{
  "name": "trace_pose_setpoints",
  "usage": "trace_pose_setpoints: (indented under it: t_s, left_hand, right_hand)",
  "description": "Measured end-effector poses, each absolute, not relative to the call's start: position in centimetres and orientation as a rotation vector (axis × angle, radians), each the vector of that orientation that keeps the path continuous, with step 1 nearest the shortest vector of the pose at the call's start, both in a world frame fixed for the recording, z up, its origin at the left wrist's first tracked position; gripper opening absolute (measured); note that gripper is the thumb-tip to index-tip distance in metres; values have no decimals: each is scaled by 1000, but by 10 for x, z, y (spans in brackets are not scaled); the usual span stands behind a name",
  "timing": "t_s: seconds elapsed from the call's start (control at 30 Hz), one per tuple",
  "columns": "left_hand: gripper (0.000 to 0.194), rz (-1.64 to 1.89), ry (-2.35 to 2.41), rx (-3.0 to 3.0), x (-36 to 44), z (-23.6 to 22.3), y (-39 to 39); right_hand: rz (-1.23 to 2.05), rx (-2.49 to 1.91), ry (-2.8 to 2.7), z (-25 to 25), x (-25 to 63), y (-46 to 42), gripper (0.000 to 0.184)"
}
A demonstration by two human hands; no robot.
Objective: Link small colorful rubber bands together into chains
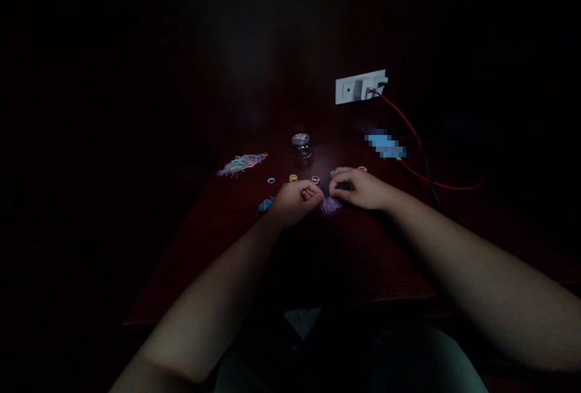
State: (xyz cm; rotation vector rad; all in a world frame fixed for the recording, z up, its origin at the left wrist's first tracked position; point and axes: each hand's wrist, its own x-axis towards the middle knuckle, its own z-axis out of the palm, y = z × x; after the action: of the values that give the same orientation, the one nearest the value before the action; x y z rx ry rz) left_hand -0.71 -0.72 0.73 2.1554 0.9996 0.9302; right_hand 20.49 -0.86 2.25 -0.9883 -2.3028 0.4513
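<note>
My left hand (297, 200) is closed in a pinch at the left edge of a small pile of thin purple strands (331, 206). Thumb and forefinger of my right hand (356, 187) are pressed together just above the same pile. Whatever the fingertips hold is too small and dark to make out. Behind the hands lie small elastic-looking rings: a pink one (316, 180), a yellow one (293, 178), a light blue one (271, 180) and an orange one (362, 169). A pile of blue strands (265, 204) lies left of my left hand, partly covered by it.
A mixed multicoloured heap (242, 164) of bands lies at the table's far left. A small clear jar (302, 146) stands at the back. On the right, a red cable (406, 119) runs from a wall socket (347, 90) to a blurred blue object (385, 143). The room is very dark.
</note>
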Motion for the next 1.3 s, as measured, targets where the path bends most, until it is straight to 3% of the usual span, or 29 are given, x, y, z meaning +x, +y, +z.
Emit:
trace_pose_setpoints:
  t_s: [0.9,1.1,1.3]
  left_hand:
    - [13,781,1011,2371,-8,14,-11]
    - [20,742,954,2526,-13,10,-4]
    - [19,632,1054,2432,-14,9,-5]
  right_hand:
    - [295,-1168,-2229,20,204,-7,19]
    - [344,-1253,-2306,22,207,-7,11]
    - [471,-1326,-2371,19,211,-5,14]
